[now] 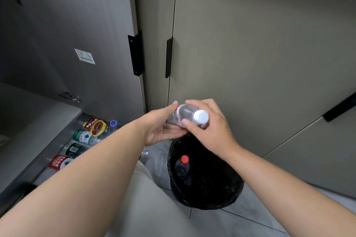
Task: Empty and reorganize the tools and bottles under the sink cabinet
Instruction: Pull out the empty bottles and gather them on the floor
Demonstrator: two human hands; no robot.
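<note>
Behind the grip stands a closed grey-green cabinet front (pixel 250 54), its vertical black handle (pixel 169 57) above and left of the grip. Farther left, an open cabinet door (pixel 77 25) bears a white sticker (pixel 84 56). Below the grip lies grey tiled floor (pixel 240 223). To the right is a drawer front (pixel 317 163) with a slanted black pull (pixel 341 107).

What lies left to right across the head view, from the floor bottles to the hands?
Red-labelled bottle → dark-green-labelled bottle → green-and-white-labelled bottle → red-and-yellow packet → blue-capped bottle → left hand → white-capped bottle → right hand.
</note>
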